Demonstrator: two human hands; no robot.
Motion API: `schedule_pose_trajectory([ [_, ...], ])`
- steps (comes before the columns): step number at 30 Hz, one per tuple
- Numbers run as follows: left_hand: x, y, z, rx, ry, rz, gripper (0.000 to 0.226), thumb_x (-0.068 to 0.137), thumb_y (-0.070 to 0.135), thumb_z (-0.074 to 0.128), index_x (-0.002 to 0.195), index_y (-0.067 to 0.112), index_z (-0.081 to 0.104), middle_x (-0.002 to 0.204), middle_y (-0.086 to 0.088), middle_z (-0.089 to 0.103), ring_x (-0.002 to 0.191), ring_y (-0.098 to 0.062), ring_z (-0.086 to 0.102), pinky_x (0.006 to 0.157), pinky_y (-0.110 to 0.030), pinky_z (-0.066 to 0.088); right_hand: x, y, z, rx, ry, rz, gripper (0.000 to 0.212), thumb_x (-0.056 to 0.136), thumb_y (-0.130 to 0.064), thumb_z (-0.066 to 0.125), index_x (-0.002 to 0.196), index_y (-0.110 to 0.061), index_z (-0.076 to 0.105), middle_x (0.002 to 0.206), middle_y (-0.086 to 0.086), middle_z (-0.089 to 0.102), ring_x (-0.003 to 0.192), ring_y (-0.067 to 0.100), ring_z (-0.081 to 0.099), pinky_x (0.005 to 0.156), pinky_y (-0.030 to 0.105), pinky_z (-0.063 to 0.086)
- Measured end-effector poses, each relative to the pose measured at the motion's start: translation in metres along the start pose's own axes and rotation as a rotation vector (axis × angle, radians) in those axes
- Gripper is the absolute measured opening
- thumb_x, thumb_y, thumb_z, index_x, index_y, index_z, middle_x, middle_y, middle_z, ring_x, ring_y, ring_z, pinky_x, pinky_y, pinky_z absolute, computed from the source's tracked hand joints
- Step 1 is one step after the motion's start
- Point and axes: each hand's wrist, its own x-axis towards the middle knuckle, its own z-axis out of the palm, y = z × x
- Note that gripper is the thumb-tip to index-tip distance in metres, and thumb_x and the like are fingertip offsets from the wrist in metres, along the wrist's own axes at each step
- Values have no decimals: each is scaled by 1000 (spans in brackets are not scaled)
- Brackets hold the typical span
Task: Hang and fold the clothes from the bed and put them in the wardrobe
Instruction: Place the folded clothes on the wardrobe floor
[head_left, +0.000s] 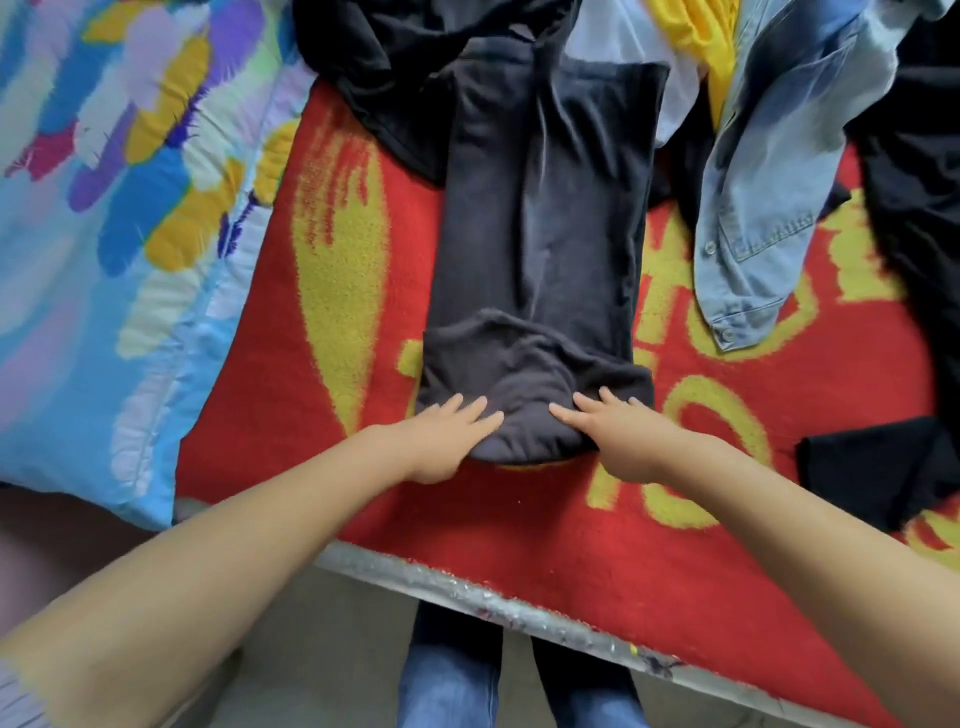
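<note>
Both hands lie flat with straight fingers and hold nothing. The left hand (451, 435) presses on the near left part of a dark grey shirt (545, 249), and the right hand (621, 434) presses on its near right part. The two hands are close, with a small bump of cloth between them.

The dark grey shirt is folded into a long, thin strip. It lies in the middle of the bed, running away from the person. Its near end is folded back on itself in a rounded lump.

Under it is a red blanket (519, 530) with yellow shapes. A black garment (384, 78) touches the far left of the shirt. A light blue denim shirt (769, 208) lies to the right, with a yellow cloth (711, 36) beside it at the far end. Another black cloth (872, 473) sits near the right edge. A bright, many-coloured quilt (130, 182) covers the left side of the bed.
</note>
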Motion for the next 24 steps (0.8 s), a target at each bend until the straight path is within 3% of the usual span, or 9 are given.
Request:
schedule_pose_trajectory([
  [2,-26,19,1,-228,-223,83,79,85,-7,31,154,25,9,161,-5,10,142,-26,26,110,-24,27,-27,-3,4,115,-188,-121,77,87,-2,37,152,-38,16,147,6,44,131,22,46,102,35,42],
  [3,-38,25,1,-340,-280,120,76,83,-7,30,152,27,23,155,-3,29,126,-20,46,95,-12,37,-41,-6,7,235,-282,-151,75,84,-1,36,148,-40,28,120,2,64,103,10,64,82,26,52],
  [5,-56,26,-1,-552,-306,165,62,76,-7,30,124,20,59,109,-3,65,74,-14,53,58,-15,40,-58,-3,11,511,-406,-193,62,77,0,37,128,-31,55,70,-11,63,56,2,59,53,19,47],
  [7,-65,14,1,-778,-270,131,34,73,-6,34,84,12,60,70,1,52,61,-15,42,56,-26,33,-59,9,14,703,-322,-208,44,77,3,44,105,-25,65,68,-7,60,61,10,56,58,24,44],
  [9,-62,-3,7,-975,-97,30,26,77,-6,43,70,15,56,66,1,47,64,-14,42,60,-28,30,-49,25,18,879,-75,-139,34,82,5,54,98,-22,66,84,-2,65,75,10,57,68,24,45],
  [15,-5,-22,12,-1629,832,-445,18,94,20,58,77,19,64,71,8,60,64,-2,52,52,-15,40,-7,33,28,1358,789,275,31,93,-32,61,122,-24,54,103,-8,59,89,2,56,70,10,40],
  [18,22,-10,27,-1511,797,-497,19,95,30,55,96,14,66,94,1,67,88,-11,59,69,-23,41,10,20,42,1386,779,436,55,93,-44,56,138,-17,41,115,-7,56,106,11,55,85,20,36],
  [21,31,2,47,-1289,838,-550,30,99,25,48,119,5,58,120,-14,62,112,-27,56,82,-25,36,20,9,62,1160,693,554,51,94,-45,53,127,-8,48,121,9,60,114,28,55,83,31,38],
  [24,28,4,40,-1145,1053,-513,22,100,19,44,96,1,57,97,-22,64,92,-38,58,73,-33,31,19,5,67,1046,884,534,29,98,-39,45,102,-10,49,92,10,62,91,35,59,66,36,33],
])
